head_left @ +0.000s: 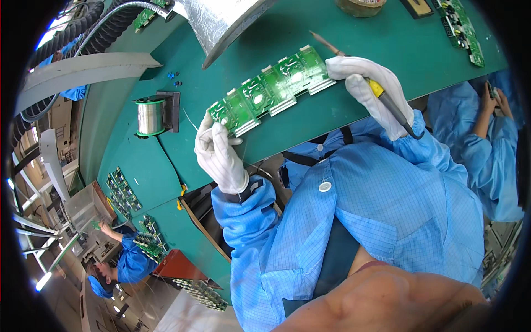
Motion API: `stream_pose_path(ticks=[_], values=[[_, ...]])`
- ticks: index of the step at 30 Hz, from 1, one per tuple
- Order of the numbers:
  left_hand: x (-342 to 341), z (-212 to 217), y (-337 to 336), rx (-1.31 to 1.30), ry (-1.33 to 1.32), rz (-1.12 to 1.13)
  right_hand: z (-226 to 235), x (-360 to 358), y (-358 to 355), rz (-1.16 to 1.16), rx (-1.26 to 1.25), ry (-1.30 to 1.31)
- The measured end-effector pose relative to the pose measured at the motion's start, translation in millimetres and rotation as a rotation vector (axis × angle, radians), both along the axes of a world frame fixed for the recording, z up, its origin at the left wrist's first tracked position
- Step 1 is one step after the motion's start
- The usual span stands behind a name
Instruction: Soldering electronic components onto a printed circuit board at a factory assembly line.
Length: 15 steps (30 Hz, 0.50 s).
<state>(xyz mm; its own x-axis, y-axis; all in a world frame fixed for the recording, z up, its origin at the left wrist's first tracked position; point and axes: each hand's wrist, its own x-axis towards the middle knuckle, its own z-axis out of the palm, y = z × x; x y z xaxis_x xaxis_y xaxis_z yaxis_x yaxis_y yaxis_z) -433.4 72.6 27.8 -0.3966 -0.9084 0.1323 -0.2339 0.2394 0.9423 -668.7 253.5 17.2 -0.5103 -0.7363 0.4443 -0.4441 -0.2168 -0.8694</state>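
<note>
Blue sleeves nearest; gloved left hand [219,155] pinching near end of green circuit-board strip [271,88] over green bench [354,39], gloved right hand [369,91] clenched around soldering iron [362,74] at strip's far end.

Green bench [354,33] with solder spool [150,116]

- Board strip [271,91] lies on the table [354,39], between both hands.
- Left hand [219,154] at strip's left end; right hand [371,91] at its right end, holding iron [381,94].
- Solder spool [150,116] left of strip.
- Another board [462,27] far right, behind right hand.
- Board stacks [123,191] near left table edge.
</note>
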Motion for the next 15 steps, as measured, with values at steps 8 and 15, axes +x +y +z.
stream_pose_path(ticks=[8, 15], values=[[3, -8, -2, 0.021, 0.065, 0.029, 14, -33, 5, -0.384, 0.073, -0.033], [1, -6, 0, 0.024, 0.029, 0.052, 17, -18, 5, -0.237, 0.131, -0.217]])
